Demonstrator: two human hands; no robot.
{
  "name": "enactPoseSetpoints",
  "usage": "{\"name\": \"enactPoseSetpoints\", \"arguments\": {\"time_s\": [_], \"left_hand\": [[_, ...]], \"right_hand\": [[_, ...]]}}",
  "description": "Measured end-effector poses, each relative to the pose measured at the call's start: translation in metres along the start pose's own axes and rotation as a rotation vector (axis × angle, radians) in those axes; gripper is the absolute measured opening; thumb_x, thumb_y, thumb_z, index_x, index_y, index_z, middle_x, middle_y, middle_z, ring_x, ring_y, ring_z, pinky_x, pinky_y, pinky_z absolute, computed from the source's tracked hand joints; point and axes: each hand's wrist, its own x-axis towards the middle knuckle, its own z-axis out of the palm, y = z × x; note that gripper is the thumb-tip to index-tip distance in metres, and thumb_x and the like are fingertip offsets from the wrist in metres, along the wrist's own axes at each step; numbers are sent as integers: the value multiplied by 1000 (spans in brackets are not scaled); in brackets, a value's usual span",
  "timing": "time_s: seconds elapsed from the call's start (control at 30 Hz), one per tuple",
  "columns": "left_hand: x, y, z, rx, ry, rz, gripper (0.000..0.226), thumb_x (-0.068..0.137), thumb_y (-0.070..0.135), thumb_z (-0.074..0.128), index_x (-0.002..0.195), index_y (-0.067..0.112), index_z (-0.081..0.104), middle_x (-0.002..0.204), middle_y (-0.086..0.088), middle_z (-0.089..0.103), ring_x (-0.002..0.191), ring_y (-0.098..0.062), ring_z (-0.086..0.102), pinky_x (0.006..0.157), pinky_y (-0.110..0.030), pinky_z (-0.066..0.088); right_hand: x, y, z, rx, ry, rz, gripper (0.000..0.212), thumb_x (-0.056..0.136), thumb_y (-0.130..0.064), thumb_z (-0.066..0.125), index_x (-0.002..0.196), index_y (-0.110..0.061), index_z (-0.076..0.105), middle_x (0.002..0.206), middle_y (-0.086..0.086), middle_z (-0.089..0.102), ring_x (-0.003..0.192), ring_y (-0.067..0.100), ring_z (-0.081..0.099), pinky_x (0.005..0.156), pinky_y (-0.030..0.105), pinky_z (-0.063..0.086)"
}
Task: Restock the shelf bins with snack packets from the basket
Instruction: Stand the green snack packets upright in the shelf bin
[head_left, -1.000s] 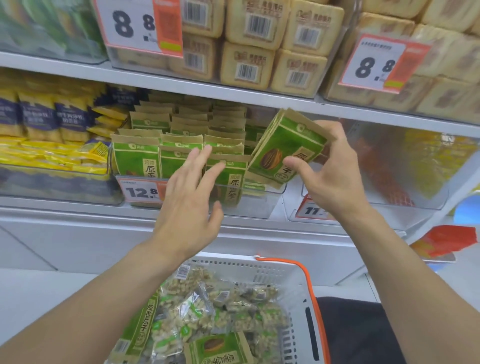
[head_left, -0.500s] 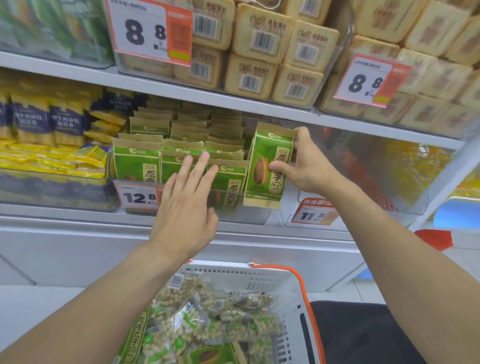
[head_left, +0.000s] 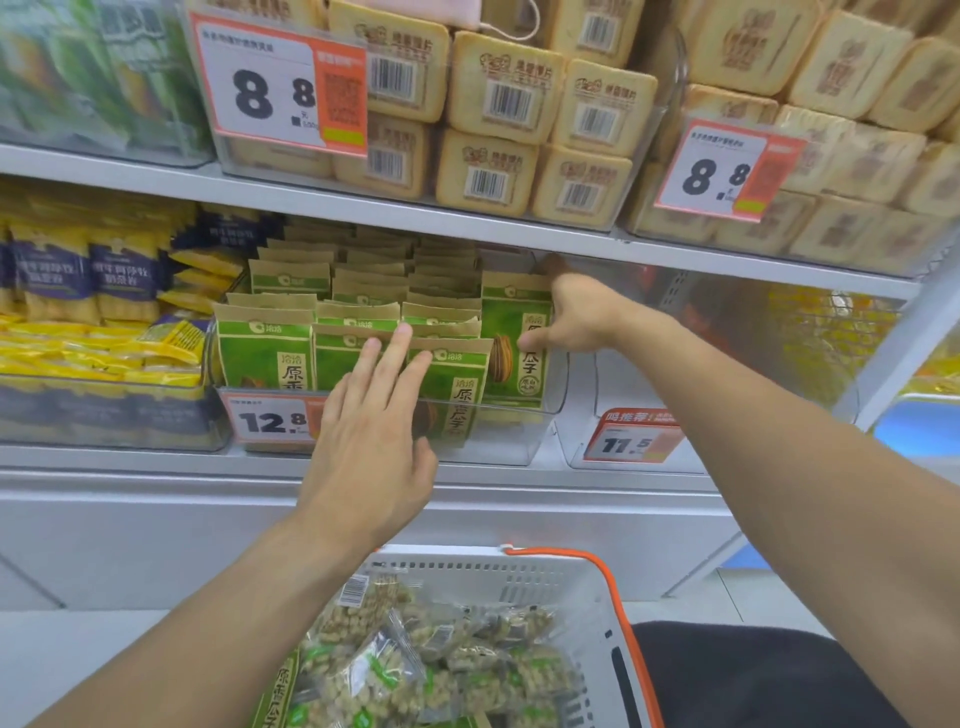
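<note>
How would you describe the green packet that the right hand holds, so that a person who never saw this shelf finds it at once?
Look at the middle shelf, at the clear bin with the 12.8 price tag. At its right end stands a green seed packet, upright, pinched by the right hand. Unlike its neighbours, it rises taller than the front row and shows a whole striped seed.

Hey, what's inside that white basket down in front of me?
The white basket holds a heap of clear nut packets, plus green seed packets along its left side. Whatever lies under the heap is covered.
</note>
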Motion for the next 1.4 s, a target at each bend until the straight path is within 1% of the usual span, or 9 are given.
{"name": "enactPoseSetpoints", "arguments": {"time_s": [0.13,0.27,0.47,0.63,0.77,1.0,1.13,1.27,1.4], "left_hand": [[1,1,2,-16,10,6,78,87,17,60,155,20,23,166,6,-2,153,-16,-2,120,-39,11],[1,0,4,-10,13,8,78,86,16,60,154,19,24,166,6,-2,153,-16,-2,120,-40,12],[0,-2,5,-1,9,14,76,85,15,61,153,18,27,166,6,-2,153,-15,-3,119,-37,10],[1,-2,5,-12,15,11,76,85,13,62,152,18,28,166,6,-1,153,-14,-3,119,-36,10],[1,-1,7,-23,20,6,76,84,12,62,152,17,28,166,6,-1,153,-13,-3,118,-35,10],[1,-2,8,-22,19,6,75,85,12,61,152,18,28,166,7,-2,153,-12,-5,118,-35,9],[1,-2,9,-29,22,9,75,84,11,61,152,17,29,166,6,-1,153,-13,-4,118,-35,10],[1,-1,10,-32,26,10,75,83,10,62,151,17,30,166,6,0,153,-14,-3,118,-36,12],[1,-1,10,-27,24,8,75,83,10,62,151,17,30,166,6,0,153,-13,-2,118,-38,15]], "right_hand": [[11,-2,5,-95,-43,-7,47,83,-40,78,110,-13,51,106,4,57,97,23,55,77,28,40],[20,-1,19,-63,-13,-58,82,80,-46,78,142,-15,33,121,6,56,113,27,57,86,30,45],[24,6,8,-94,-145,1,64,81,-62,69,123,-16,58,116,4,62,97,20,52,82,27,39],[32,12,19,-68,7,-118,74,79,-54,76,136,-20,44,130,7,50,116,23,48,96,32,42],[35,12,24,-124,13,-124,73,83,-38,74,144,-23,37,132,9,56,119,31,54,99,38,47],[40,2,29,-360,63,-165,89,75,-52,78,146,-17,36,135,10,46,126,32,45,105,42,39],[26,-8,22,-422,-121,-142,98,69,-61,81,139,-6,41,122,9,55,113,29,56,91,32,45],[29,-17,32,-560,-301,-100,80,66,-68,78,119,-12,57,99,-3,58,90,23,57,80,33,52],[40,-23,34,-634,-375,-99,89,65,-73,75,130,-14,57,123,0,62,104,24,57,97,36,50]]}}
